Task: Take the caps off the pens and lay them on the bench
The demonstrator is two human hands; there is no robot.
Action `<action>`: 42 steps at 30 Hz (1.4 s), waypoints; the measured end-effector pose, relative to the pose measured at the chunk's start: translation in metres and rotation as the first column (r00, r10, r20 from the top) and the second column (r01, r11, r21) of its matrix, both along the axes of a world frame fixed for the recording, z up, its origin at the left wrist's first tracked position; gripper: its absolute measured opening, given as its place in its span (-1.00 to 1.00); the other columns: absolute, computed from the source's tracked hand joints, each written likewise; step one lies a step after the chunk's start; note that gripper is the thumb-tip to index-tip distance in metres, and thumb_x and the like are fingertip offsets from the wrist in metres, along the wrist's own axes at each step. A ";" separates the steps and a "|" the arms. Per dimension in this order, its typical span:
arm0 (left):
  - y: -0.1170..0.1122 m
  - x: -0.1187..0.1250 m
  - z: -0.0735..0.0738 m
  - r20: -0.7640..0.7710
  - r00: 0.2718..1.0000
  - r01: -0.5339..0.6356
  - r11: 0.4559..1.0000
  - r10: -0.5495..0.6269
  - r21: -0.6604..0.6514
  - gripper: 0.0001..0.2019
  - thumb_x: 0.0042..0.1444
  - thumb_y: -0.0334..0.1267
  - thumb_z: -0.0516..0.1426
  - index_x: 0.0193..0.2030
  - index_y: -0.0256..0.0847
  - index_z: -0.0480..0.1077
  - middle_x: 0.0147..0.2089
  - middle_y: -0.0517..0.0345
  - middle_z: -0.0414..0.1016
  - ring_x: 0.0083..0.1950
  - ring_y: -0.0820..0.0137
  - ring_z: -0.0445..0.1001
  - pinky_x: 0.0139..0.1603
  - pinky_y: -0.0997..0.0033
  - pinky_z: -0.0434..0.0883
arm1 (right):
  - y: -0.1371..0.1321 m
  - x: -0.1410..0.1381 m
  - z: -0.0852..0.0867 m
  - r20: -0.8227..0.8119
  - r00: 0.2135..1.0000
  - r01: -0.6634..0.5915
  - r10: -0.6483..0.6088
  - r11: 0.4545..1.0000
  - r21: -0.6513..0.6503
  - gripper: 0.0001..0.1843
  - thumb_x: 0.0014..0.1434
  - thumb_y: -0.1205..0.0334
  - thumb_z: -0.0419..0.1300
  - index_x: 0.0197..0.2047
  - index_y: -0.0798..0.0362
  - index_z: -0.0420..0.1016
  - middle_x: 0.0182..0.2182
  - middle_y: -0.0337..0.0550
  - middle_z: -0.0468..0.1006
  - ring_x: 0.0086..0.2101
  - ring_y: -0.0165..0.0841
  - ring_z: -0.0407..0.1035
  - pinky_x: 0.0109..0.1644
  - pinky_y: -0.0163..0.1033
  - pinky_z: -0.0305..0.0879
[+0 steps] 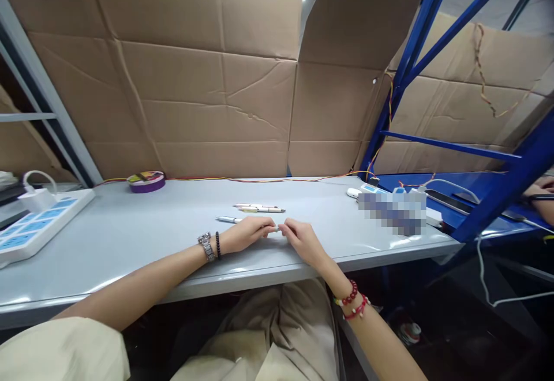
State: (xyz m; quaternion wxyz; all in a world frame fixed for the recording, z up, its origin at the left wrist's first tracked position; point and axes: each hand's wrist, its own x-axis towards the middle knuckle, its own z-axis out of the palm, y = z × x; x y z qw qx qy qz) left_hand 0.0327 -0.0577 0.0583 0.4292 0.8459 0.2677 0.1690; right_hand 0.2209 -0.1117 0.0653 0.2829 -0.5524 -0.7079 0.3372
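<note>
My left hand [246, 234] and my right hand [302, 239] meet near the front edge of the grey table [130, 236]. Both pinch the ends of a small white pen-like piece [276, 228] held between their fingertips. A watch and a dark bead bracelet sit on my left wrist, red bead bracelets on my right. Just beyond my hands lie two or three white pens [258, 208] side by side, and one more white pen with a blue end [228, 219] lies to their left.
A white and blue power strip [38, 222] with a plugged-in charger lies at the left. A purple round tin [146, 181] stands at the back by the cardboard wall. White devices [367, 190] and a blue rack [497, 196] are at the right, with another person's hand [541, 193] beyond.
</note>
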 end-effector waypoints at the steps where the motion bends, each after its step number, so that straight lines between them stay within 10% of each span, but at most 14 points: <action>1: 0.001 0.000 0.000 0.001 1.000 -0.006 1.000 0.006 0.001 -0.69 0.28 -0.14 -0.14 -0.32 -0.24 0.30 -0.42 0.20 0.35 -0.41 0.44 0.28 -0.33 0.49 0.20 | 0.000 0.000 0.000 -0.011 1.000 0.004 -0.004 1.000 0.004 -0.68 0.24 0.11 -0.03 -0.47 0.07 0.31 -0.58 -0.29 0.33 -0.52 -0.45 0.19 -0.41 -0.34 0.12; 7: 0.003 -0.002 -0.002 0.004 1.000 -0.014 1.000 0.014 0.011 -0.71 0.28 -0.16 -0.13 -0.29 -0.24 0.31 -0.40 0.19 0.36 -0.38 0.43 0.30 -0.32 0.50 0.21 | 0.001 0.000 0.003 -0.056 0.998 -0.008 0.006 1.000 -0.027 -0.71 0.08 0.08 0.18 -0.16 0.05 0.39 -0.31 -0.21 0.48 -0.43 -0.44 0.30 -0.35 -0.35 0.23; 13: 0.002 0.000 -0.006 -0.009 1.000 -0.007 1.000 0.007 0.025 -0.74 0.27 -0.16 -0.10 -0.24 -0.23 0.34 -0.37 0.18 0.39 -0.34 0.41 0.32 -0.30 0.48 0.22 | 0.001 0.001 0.003 -0.060 0.997 0.045 -0.048 0.998 -0.045 -0.63 0.23 0.09 -0.01 -0.50 0.10 0.39 -0.59 -0.25 0.41 -0.52 -0.45 0.25 -0.38 -0.33 0.18; 27: 0.004 -0.001 -0.010 -0.020 1.000 -0.008 0.999 0.009 0.042 -0.71 0.26 -0.12 -0.11 -0.21 -0.23 0.34 -0.29 0.13 0.42 -0.29 0.37 0.35 -0.27 0.45 0.24 | 0.002 0.002 0.001 -0.146 0.988 0.051 -0.056 0.998 -0.042 -0.75 0.06 0.15 0.20 -0.19 0.08 0.43 -0.34 -0.17 0.51 -0.35 -0.38 0.38 -0.28 -0.30 0.30; 42: 0.002 -0.003 -0.005 0.007 0.999 -0.041 0.999 0.041 -0.001 -0.72 0.26 -0.19 -0.10 0.07 -0.10 0.22 -0.29 0.20 0.41 -0.33 0.41 0.35 -0.27 0.48 0.25 | 0.003 0.004 0.003 -0.234 0.959 0.162 -0.161 0.987 -0.014 -0.86 0.07 0.20 0.16 -0.36 0.09 0.47 -0.40 -0.15 0.54 -0.34 -0.33 0.42 -0.21 -0.23 0.35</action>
